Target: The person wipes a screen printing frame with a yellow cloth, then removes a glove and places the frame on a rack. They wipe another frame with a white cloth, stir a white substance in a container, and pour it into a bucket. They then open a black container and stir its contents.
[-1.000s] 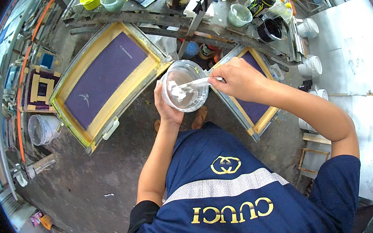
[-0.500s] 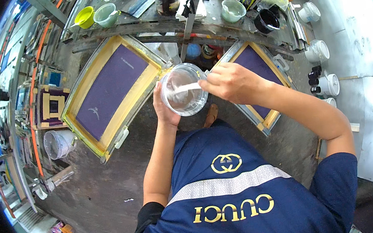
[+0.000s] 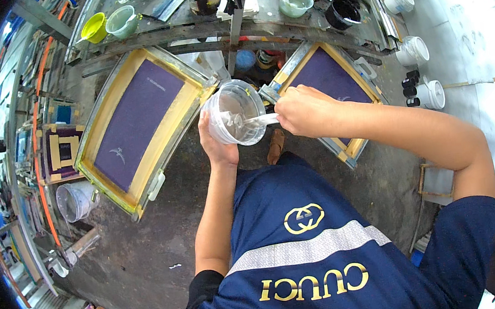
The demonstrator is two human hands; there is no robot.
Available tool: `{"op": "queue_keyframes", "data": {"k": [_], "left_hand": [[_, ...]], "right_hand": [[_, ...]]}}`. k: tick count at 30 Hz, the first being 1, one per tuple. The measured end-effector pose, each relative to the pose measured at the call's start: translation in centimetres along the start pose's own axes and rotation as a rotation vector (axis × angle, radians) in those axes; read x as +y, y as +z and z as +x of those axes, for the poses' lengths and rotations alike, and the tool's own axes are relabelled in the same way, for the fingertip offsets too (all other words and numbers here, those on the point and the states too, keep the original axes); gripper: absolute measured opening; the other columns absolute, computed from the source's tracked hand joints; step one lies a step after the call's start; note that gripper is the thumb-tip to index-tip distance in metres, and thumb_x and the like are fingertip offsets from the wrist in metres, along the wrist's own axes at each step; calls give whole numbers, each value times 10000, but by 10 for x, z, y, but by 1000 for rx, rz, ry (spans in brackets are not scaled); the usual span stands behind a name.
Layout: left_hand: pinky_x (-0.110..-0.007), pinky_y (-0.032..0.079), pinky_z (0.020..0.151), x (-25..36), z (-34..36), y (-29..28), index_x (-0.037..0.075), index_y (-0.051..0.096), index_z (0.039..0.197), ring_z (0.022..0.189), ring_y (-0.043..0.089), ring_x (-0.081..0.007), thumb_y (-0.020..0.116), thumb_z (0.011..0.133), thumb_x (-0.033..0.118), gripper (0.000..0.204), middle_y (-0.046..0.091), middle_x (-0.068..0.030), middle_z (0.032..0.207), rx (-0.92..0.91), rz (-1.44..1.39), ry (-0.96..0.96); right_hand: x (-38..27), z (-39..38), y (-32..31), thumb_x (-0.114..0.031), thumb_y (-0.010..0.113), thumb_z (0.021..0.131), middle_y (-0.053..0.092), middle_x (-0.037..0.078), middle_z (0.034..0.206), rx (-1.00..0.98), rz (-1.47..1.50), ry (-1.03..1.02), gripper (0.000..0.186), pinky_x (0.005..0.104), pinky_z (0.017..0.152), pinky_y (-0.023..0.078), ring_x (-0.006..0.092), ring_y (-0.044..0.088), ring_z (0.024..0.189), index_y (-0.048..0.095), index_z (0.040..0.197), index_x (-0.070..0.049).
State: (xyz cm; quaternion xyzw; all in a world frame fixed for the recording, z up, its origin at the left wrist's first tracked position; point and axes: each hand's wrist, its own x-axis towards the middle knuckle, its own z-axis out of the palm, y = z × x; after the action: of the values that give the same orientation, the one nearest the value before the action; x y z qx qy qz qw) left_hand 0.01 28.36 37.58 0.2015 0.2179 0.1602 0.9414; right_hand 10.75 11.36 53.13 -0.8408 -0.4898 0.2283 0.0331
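Observation:
In my left hand [image 3: 217, 142] is a clear round plastic tub [image 3: 237, 93], fingers wrapped round its left side, with whitish paste smeared inside. My right hand [image 3: 305, 110] is closed on a pale spatula [image 3: 261, 120] that reaches into the tub. Behind and left of the tub stands a purple-mesh screen in a tan-edged frame [image 3: 139, 117]; a second purple screen [image 3: 318, 74] is behind my right hand, partly covered by it.
A cluttered metal bench [image 3: 264, 23] at the back holds a yellow bowl [image 3: 93, 28], green bowls and black pots. Several white buckets [image 3: 432, 94] stand by pale boards at right; another bucket [image 3: 77, 201] is at left. A crowded rack lines the far left.
The spatula has shifted and tilts differently inside the tub, its blade moving through the paste. My right forearm has moved slightly right since half a second ago; the whole view has shifted slightly.

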Motion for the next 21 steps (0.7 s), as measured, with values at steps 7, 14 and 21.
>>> {"op": "queue_keyframes", "data": {"k": [7, 14, 21], "left_hand": [[-444, 496, 1057, -9, -14, 9, 31, 574, 1388, 1227, 621, -278, 514, 1037, 425, 531, 653, -130, 1327, 53, 52, 105], [-458, 478, 1090, 3, -18, 4, 4, 554, 1430, 1250, 602, -280, 483, 1013, 564, 702, 632, -127, 1354, -64, -73, -41], [-484, 444, 1137, 10, -9, 1, 23, 540, 1458, 1310, 567, -307, 471, 1020, 569, 704, 604, -136, 1420, -123, -64, -55]], "right_hand": [[-10, 9, 6, -203, 708, 902, 641, 128, 621, -322, 1008, 481, 251, 380, 575, 514, 191, 637, 589, 782, 955, 31], [-16, 5, -42, -169, 657, 872, 716, 236, 775, 178, 243, 23, 204, 473, 729, 588, 363, 739, 759, 783, 896, -11], [-34, -15, -65, -130, 666, 849, 734, 172, 822, 289, -179, -149, 132, 433, 716, 607, 333, 759, 814, 731, 835, -16]]}}
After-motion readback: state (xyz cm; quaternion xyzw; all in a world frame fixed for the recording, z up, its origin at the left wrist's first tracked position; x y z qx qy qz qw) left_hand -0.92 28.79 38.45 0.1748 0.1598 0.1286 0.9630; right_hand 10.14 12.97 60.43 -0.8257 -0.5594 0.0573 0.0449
